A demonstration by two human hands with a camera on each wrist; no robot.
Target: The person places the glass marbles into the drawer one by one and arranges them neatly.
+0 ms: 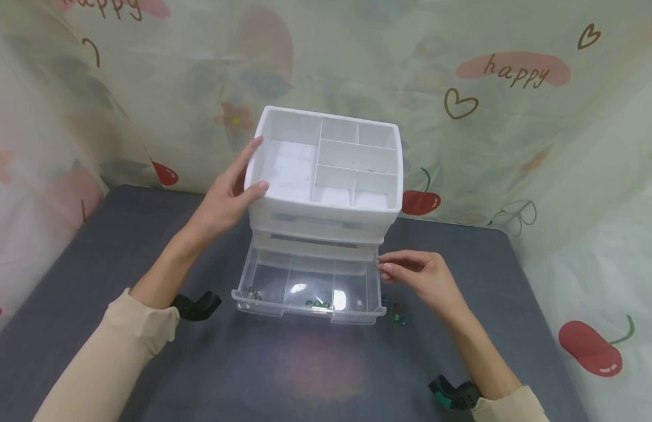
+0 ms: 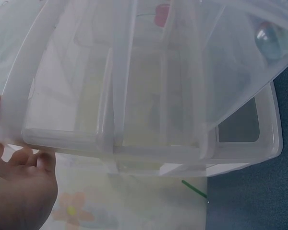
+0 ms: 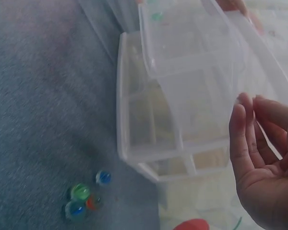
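A white drawer organizer (image 1: 286, 205) stands on the table with its clear drawer (image 1: 310, 278) pulled out toward me. My left hand (image 1: 225, 196) grips the organizer's upper left side, thumb over the rim and fingers along the outside wall. Beside the drawer's right edge is my right hand (image 1: 423, 272), its thumb and fingertips brought together in the right wrist view; I cannot tell whether something small is between them. Glass marbles (image 1: 317, 304) lie in the drawer's middle compartment, and others (image 1: 253, 294) in its left one.
Several loose marbles (image 3: 80, 191), green, blue and orange-red, lie on the dark grey table (image 1: 326, 375) right of the drawer. The organizer's top tray (image 1: 291, 170) is split into compartments. A printed cloth (image 1: 357, 58) hangs behind and at both sides.
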